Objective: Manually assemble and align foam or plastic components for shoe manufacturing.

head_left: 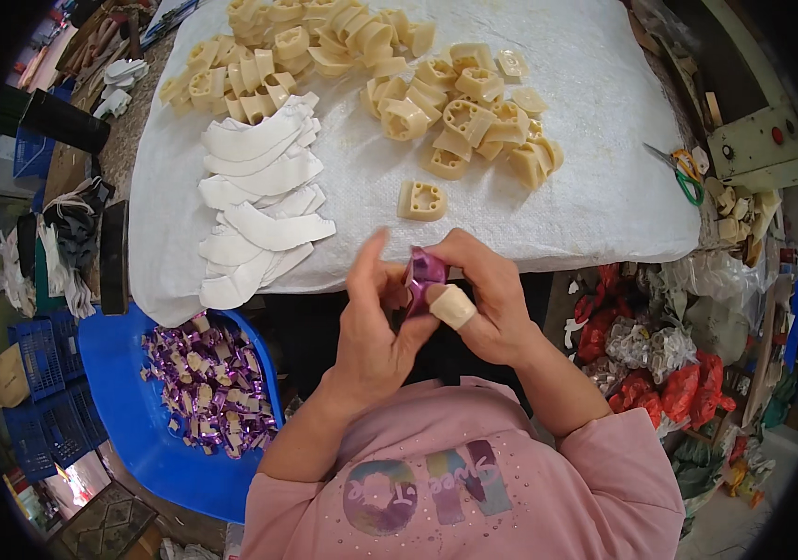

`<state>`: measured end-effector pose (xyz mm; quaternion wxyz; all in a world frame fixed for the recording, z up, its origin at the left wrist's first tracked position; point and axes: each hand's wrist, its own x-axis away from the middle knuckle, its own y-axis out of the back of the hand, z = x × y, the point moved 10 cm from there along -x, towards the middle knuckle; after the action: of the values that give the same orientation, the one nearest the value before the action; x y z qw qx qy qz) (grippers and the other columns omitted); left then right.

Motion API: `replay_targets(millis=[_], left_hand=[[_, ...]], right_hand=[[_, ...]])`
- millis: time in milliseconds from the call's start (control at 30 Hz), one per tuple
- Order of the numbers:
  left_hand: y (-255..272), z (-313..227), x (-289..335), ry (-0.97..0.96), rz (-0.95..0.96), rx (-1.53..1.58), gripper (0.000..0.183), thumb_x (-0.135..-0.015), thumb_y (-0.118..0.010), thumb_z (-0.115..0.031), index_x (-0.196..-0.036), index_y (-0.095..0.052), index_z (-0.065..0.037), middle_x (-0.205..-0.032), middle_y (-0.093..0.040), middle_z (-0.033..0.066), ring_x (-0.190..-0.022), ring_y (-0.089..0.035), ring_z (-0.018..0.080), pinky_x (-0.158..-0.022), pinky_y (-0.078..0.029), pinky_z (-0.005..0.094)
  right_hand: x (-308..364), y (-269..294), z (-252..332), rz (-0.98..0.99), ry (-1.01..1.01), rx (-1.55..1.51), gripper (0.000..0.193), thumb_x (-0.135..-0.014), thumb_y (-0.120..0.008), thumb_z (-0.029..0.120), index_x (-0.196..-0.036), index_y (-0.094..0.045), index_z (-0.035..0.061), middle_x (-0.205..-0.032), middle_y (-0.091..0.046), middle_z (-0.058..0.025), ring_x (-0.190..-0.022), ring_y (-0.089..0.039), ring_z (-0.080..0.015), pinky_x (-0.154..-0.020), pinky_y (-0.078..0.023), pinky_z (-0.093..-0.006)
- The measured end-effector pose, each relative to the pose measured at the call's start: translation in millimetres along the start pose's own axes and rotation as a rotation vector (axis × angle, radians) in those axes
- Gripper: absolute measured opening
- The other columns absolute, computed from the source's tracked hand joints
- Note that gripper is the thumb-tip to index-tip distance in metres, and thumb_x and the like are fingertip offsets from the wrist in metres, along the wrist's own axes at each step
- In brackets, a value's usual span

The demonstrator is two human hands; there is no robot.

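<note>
Between my two hands, just in front of the table's near edge, is a shiny purple-wrapped shoe heel (426,271). My right hand (488,294) grips it with thumb and fingers; a beige wrap covers that thumb. My left hand (373,303) pinches the heel's other side with the thumb and bent fingers, the index finger raised. A single bare beige heel (422,201) lies on the table just beyond my hands. Farther back are heaps of similar beige heels (469,117). Overlapping white curved cover pieces (264,229) are stacked to the left.
A white sheet (595,177) covers the table. Below its left side a blue tub (138,448) holds many purple-wrapped heels (208,387). Scissors (684,173) lie at the right edge, near a green metal machine (758,149). Red plastic bags (688,387) are piled at lower right.
</note>
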<state>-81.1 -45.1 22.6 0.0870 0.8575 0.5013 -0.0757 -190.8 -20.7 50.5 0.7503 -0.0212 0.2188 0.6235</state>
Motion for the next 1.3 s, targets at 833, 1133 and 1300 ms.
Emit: replay_targets(millis=[833,1133,1300], left_hand=[[8,-49,-4,-0.334,-0.025,-0.42,0.044,-0.054,-0.082,-0.011,-0.083,-0.05,-0.003,-0.067,-0.049,0.0076,-0.052,-0.054,0.0212,-0.046,-0.045,0.0301],[13,-47,5,-0.419,-0.241,-0.624,0.04,-0.056,-0.08,-0.01,-0.081,-0.05,-0.002,-0.066,-0.049,0.0079,-0.051,-0.055,0.0228,-0.045,-0.045,0.0305],[16,-51,11,-0.449,-0.311,-0.606,0.041,-0.056,-0.081,-0.011,-0.082,-0.051,0.0,-0.068,-0.05,0.009,-0.051,-0.055,0.0231,-0.045,-0.046,0.0306]], right_hand=[[11,-20,-36,0.218,-0.368,-0.514,0.019,-0.091,-0.051,0.016,-0.098,-0.062,0.0014,-0.075,-0.061,-0.008,-0.072,-0.06,-0.0148,-0.063,-0.048,-0.0295],[18,-28,-50,0.103,-0.356,-0.358,0.03,-0.097,-0.044,0.027,-0.106,-0.058,0.0018,-0.101,-0.059,-0.0097,-0.087,-0.057,-0.0124,-0.075,-0.047,-0.0275],[27,-48,-57,0.12,-0.483,-0.877,0.03,-0.097,-0.045,0.026,-0.114,-0.053,0.0035,-0.099,-0.058,-0.0082,-0.073,-0.059,-0.0134,-0.063,-0.05,-0.0269]])
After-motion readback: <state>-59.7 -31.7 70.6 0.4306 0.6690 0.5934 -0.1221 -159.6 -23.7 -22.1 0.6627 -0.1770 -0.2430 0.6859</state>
